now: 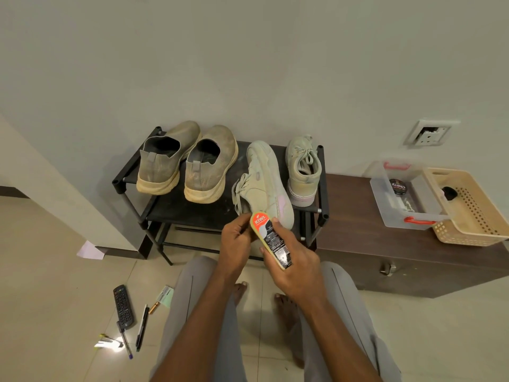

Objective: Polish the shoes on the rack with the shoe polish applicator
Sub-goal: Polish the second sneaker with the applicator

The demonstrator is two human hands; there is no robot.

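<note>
applicator (271,239): probably light, stiff shell, soft sponge edge; best held by long sides | right hand (293,267) wraps it, left hand (237,239) pinches its top | just before tilted sneaker (268,183) on rack (124,179)

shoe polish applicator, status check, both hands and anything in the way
Right hand grips shoe polish applicator. Left hand holds tilted lace-up shoe. Nothing blocking.
</note>
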